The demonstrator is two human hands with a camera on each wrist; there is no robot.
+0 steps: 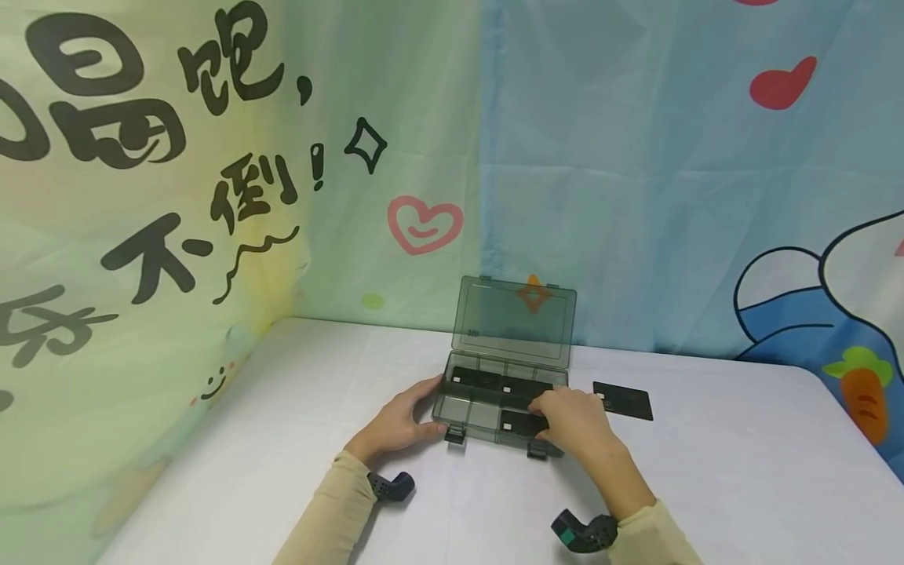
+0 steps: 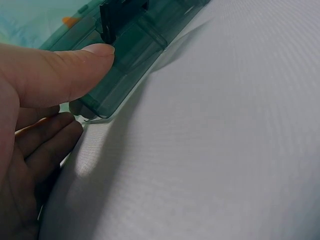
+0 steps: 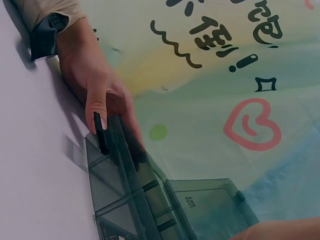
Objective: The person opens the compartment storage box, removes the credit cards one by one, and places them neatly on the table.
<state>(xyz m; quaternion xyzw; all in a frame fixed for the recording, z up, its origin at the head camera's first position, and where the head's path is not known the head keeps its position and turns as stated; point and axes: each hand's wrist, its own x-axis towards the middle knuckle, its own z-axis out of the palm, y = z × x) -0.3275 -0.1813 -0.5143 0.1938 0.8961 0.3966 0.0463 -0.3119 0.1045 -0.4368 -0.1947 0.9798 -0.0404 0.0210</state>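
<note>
A see-through dark green compartment box (image 1: 452, 409) lies on the white table with its lid (image 1: 494, 320) raised at the back. My left hand (image 1: 395, 422) holds the box's left side, thumb at the front corner and the other fingers along the side. In the left wrist view the thumb (image 2: 75, 70) presses the front wall beside a black latch (image 2: 108, 24). Over the front right compartment, my right hand (image 1: 575, 422) pinches the right end of a black card (image 1: 519, 424) with a pale chip-like square. Two more black cards (image 1: 476, 379) lie in the row behind.
Another black card (image 1: 625, 401) rests on the table (image 1: 706, 455) to the right of the box. Two black latches (image 1: 537, 450) hang at the box's front edge. A printed cloth backdrop (image 1: 600, 196) stands close behind the lid.
</note>
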